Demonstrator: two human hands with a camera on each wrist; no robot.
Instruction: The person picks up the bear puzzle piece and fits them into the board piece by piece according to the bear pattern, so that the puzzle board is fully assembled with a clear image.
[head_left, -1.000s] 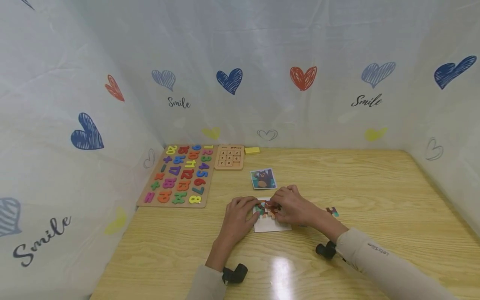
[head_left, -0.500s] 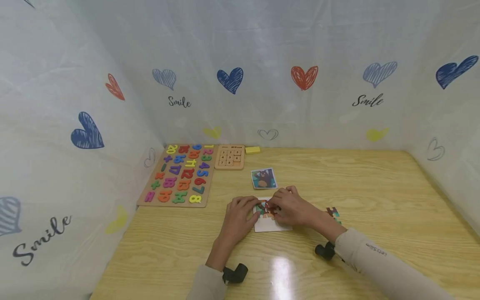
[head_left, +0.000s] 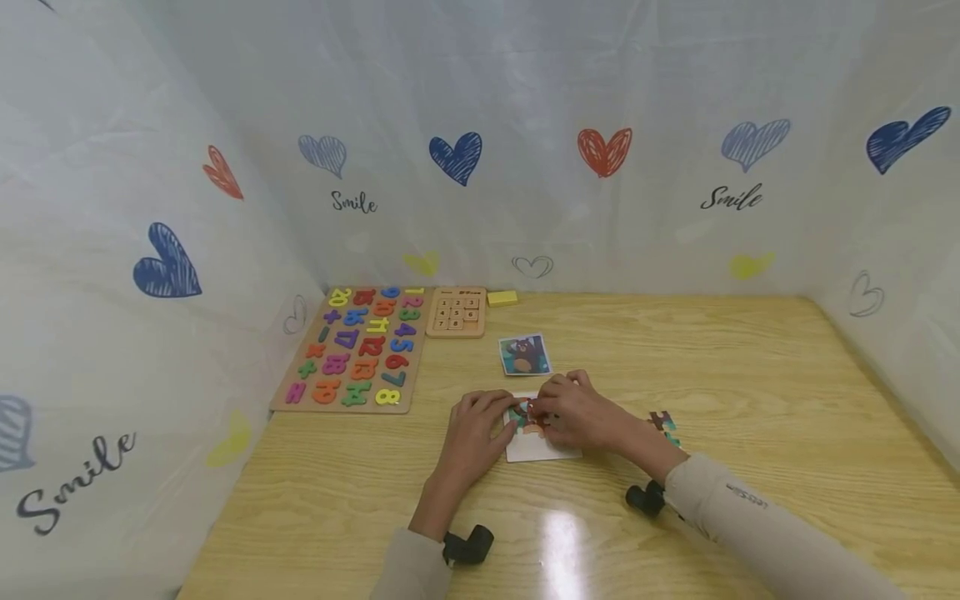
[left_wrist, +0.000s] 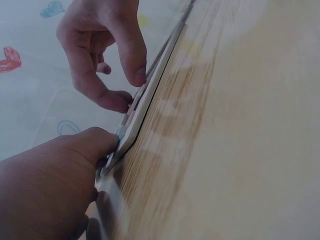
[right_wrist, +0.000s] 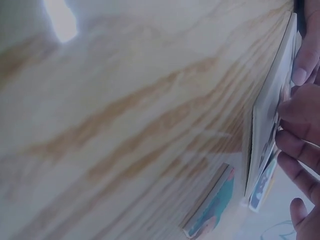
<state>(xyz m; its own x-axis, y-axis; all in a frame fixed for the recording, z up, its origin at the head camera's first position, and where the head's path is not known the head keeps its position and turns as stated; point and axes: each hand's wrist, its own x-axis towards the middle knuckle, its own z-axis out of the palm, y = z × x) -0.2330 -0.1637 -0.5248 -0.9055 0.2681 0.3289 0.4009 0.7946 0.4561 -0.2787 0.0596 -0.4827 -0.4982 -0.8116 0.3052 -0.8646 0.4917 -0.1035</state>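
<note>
I read 1 to 20 with +, −, x and = on the number board (head_left: pixel 381 375), 1 to 8 on the sliding puzzle (head_left: pixel 456 333) just beside it, "Smile" thrice on the curtain (head_left: pixel 525 83) beyond it; the sleeve lettering (head_left: pixel 747 495) blurs.

Back wall: pale grey-white sheeting (head_left: pixel 517 75), faintly creased, rising from the far edge of the worktop (head_left: pixel 750 367).
Left wall: matching left sheeting (head_left: pixel 82 125), meeting the back in a soft corner.
Right wall: right sheeting (head_left: pixel 918 333), along the worktop's right side.
Hearts at the back: a red heart (head_left: pixel 604 152), a dark blue heart (head_left: pixel 456 158), and pale striped hearts (head_left: pixel 756 144) either side of that pair.
Lower prints: yellow hearts (head_left: pixel 752 266) and an outlined heart (head_left: pixel 532 267).
Lettering: black "Smile" script (head_left: pixel 731 197), repeated at the back and left.
Worktop: light yellowish wood grain, glossy.
Light: soft overall, with a white glare (head_left: pixel 562 550) on the worktop's near part.
</note>
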